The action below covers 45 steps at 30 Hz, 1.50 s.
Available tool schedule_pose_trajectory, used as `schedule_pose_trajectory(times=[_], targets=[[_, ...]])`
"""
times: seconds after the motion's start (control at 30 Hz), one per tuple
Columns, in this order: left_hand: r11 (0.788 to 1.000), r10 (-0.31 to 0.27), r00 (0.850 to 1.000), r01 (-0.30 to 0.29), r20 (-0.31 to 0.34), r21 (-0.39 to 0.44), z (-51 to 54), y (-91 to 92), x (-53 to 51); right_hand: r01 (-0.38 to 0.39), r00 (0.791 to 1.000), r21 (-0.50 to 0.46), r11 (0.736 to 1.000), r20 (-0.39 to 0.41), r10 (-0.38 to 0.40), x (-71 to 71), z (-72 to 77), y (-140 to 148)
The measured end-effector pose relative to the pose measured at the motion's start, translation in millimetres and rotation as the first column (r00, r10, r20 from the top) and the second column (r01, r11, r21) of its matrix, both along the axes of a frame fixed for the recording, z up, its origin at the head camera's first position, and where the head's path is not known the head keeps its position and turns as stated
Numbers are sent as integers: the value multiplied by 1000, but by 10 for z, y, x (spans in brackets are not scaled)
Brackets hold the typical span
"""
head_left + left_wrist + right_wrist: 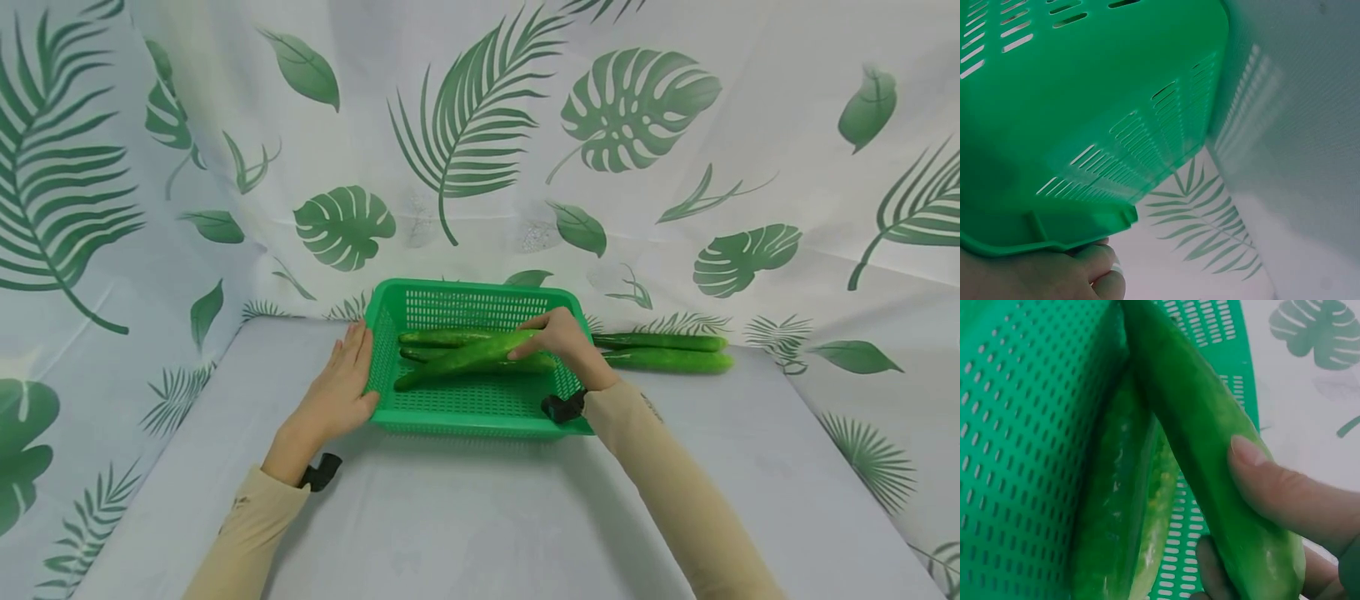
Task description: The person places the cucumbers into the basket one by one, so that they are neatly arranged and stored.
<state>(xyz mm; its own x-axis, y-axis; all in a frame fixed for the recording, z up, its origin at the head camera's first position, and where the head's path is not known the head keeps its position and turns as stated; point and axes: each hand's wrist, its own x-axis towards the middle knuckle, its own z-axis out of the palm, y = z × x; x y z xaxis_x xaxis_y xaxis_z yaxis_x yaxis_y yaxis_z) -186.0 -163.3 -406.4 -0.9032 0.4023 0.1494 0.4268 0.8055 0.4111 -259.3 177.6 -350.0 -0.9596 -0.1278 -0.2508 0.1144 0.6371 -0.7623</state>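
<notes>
No readable text, brand or number for you; small dark mark (651, 407) at four o'clock in head view, on your right sleeve (678, 492), illegible.

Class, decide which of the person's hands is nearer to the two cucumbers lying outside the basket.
Right. The right hand pinches a cucumber over the basket, beside the outside pair; the left hand rests against the basket's opposite end, farther away.
</notes>
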Motion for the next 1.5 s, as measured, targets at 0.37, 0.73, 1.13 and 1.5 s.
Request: schedule_pose_trajectory(times=[0.37, 0.73, 1.13, 1.5], targets=[[1000, -4, 1000, 4, 1, -6, -10, 0, 4, -60, 995, 60, 996, 88, 55, -44, -165, 10], [1000, -6, 1000, 6, -12, 1, -28, -5, 9, -84, 991, 133, 988, 116, 69, -22, -195, 16], [1000, -6, 1000, 7, 10, -9, -32, -2, 2, -99, 991, 194, 976, 106, 79, 9, -221, 70], [1000, -6, 1000, 6, 13, -6, -15, -8, -9, -137, 989, 89, 987, 65, 131, 57, 23, 164]])
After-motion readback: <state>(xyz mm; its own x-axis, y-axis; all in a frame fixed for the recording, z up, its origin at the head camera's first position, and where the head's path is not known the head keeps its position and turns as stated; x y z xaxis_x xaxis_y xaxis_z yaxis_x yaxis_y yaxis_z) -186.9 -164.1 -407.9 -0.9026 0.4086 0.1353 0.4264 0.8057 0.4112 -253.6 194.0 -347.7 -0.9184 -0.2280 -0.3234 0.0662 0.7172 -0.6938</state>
